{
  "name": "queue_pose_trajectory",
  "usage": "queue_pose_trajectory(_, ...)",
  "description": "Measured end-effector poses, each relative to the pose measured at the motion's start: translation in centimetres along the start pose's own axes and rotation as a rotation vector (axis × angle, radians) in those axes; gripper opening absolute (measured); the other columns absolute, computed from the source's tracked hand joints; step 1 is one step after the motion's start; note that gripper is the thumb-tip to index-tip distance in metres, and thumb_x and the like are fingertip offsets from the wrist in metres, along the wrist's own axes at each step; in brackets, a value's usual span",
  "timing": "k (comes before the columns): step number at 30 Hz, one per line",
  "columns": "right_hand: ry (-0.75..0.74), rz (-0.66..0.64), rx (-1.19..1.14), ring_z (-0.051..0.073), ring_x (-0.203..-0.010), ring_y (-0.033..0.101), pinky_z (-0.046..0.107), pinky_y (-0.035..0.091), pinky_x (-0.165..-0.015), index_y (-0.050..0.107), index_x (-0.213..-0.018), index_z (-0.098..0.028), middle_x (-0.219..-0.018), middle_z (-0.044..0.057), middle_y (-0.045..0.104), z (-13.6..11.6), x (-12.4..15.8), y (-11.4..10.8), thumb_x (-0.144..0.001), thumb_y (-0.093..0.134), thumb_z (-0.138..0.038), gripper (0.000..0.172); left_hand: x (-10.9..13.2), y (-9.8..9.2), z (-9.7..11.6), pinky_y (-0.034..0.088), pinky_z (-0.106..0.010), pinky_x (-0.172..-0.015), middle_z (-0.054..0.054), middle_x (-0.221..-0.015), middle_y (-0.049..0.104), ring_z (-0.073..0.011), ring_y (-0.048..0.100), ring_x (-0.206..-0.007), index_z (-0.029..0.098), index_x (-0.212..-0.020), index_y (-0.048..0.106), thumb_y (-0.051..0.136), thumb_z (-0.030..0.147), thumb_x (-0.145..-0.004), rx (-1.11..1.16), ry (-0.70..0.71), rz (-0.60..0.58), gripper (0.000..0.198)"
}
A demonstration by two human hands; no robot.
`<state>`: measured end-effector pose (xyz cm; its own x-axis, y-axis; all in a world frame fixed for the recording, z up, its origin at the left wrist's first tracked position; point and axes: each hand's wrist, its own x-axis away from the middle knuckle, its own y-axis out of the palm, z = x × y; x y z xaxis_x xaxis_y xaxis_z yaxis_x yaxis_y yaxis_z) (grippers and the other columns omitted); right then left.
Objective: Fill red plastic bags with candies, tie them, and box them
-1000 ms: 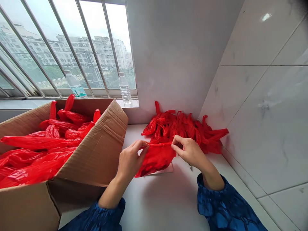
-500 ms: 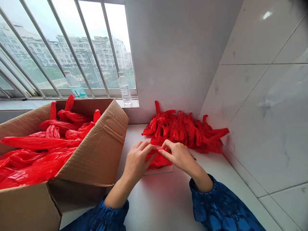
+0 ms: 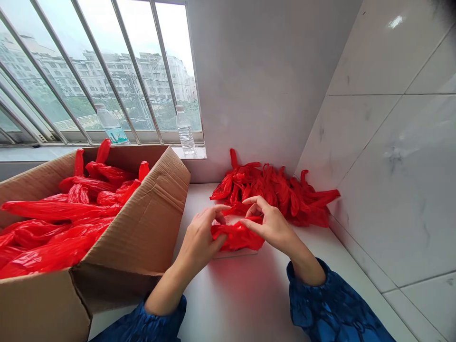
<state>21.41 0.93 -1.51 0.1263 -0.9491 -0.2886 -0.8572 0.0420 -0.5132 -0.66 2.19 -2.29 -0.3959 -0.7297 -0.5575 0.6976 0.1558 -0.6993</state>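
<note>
A scrunched red plastic bag (image 3: 238, 236) is held between both my hands over a small white card (image 3: 235, 252) on the white counter (image 3: 249, 294). My left hand (image 3: 199, 237) grips the bag's left end with thumb and fingers curled round it. My right hand (image 3: 272, 227) pinches the right end, its fingers bent over the top. Behind my hands lies a pile of folded red bags (image 3: 274, 192) against the wall.
A large open cardboard box (image 3: 142, 228) full of loose red bags (image 3: 57, 223) fills the left. Two water bottles (image 3: 185, 130) stand on the window sill. A tiled wall (image 3: 384, 156) closes off the right side.
The bag was stretched flat between my hands a second ago. It has since been gathered into a short bunch, and my hands have come closer together over the card.
</note>
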Motion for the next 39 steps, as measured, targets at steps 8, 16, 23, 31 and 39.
queue_pose_trajectory(8, -0.009, 0.419, 0.244, 0.018, -0.073, 0.063, 0.033, 0.048, -0.075, 0.068, -0.107, -0.02, -0.08, 0.0, 0.065, 2.3, -0.3, -3.1, -0.091, 0.058, -0.027, 0.02, -0.1, -1.4, -1.0, 0.038, -0.024, -0.054, 0.003, -0.073, 0.062, -0.0115, 0.05, -0.059, 0.02, -0.095, 0.065, 0.055, 0.033, -0.098, 0.106, -0.257, 0.328, 0.017)
queue_pose_trajectory(16, -0.151, 0.539, 0.423, 0.021, -0.09, 0.066, 0.034, 0.052, -0.076, 0.063, -0.12, -0.022, -0.108, 0.006, 0.066, -1.4, 2.8, -4.2, -0.094, 0.06, -0.026, 0.026, 0.2, -3.5, 1.6, 0.044, -0.022, -0.06, -0.001, -0.095, 0.057, -0.0131, 0.057, -0.082, 0.021, -0.089, 0.068, 0.062, 0.027, -0.095, 0.122, -0.121, 0.39, 0.01)
queue_pose_trajectory(23, -0.435, 0.137, 0.202, 0.017, -0.084, 0.067, 0.028, 0.05, -0.076, 0.064, -0.102, -0.021, -0.094, 0.002, 0.072, -5.5, 5.4, -0.4, -0.101, 0.052, -0.019, 0.012, 1.2, -5.5, 4.2, 0.046, -0.024, -0.067, 0.0, -0.091, 0.053, -0.0125, 0.055, -0.079, 0.027, -0.102, 0.073, 0.058, 0.014, -0.092, 0.131, 0.008, 0.243, 0.022)
queue_pose_trajectory(31, 0.014, -0.281, 0.774, 0.03, -0.095, 0.07, 0.041, 0.05, -0.083, 0.072, -0.098, -0.017, -0.099, 0.011, 0.075, -2.7, 3.1, 2.7, -0.093, 0.066, -0.025, 0.01, 1.7, -7.3, 6.2, 0.047, -0.031, -0.068, -0.003, -0.075, 0.06, -0.0183, 0.058, -0.072, 0.021, -0.06, 0.055, 0.041, 0.014, -0.086, 0.45, -0.088, 0.088, 0.03)
queue_pose_trajectory(39, -0.369, -0.168, 0.369, 0.018, -0.085, 0.066, 0.029, 0.049, -0.075, 0.066, -0.1, -0.021, -0.096, 0.003, 0.072, -5.8, 5.7, 1.2, -0.103, 0.05, -0.027, 0.017, 1.7, -6.8, 4.8, 0.052, -0.034, -0.078, 0.001, -0.063, 0.06, -0.0157, 0.057, -0.061, 0.021, -0.065, 0.058, 0.041, 0.008, -0.085, 0.61, -0.066, -0.111, 0.029)
